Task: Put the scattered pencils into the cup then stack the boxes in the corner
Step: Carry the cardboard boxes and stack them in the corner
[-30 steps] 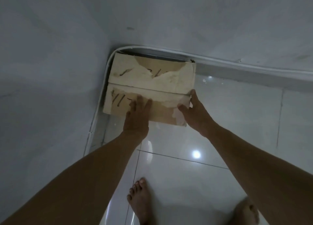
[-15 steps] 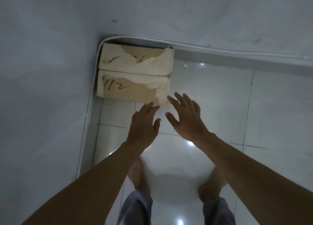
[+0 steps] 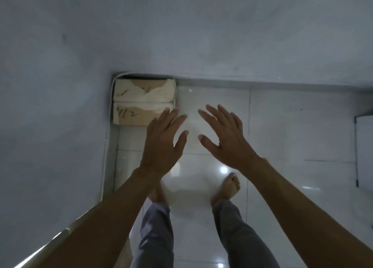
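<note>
Fingers (image 3: 171, 118) of my left hand (image 3: 161, 144) and right hand (image 3: 226, 140) hanging straight, spread apart, gripping nothing above floor (image 3: 282, 126). Boxes (image 3: 141, 104) sitting together in corner (image 3: 113, 69); am judging stacking done. Pencils, cup not showing.

At ten o'clock the cardboard boxes (image 3: 144, 102) sit tight in the corner where the two walls meet, with marker strokes on their torn faces. Our left hand (image 3: 161, 144) and right hand (image 3: 224, 138) hover mid-view, fingers spread, holding nothing. From our angle the left fingertips overlap the nearer box's corner. Toward six o'clock our bare right foot (image 3: 230, 187) stands on the glossy tiled floor (image 3: 282, 126).
</note>
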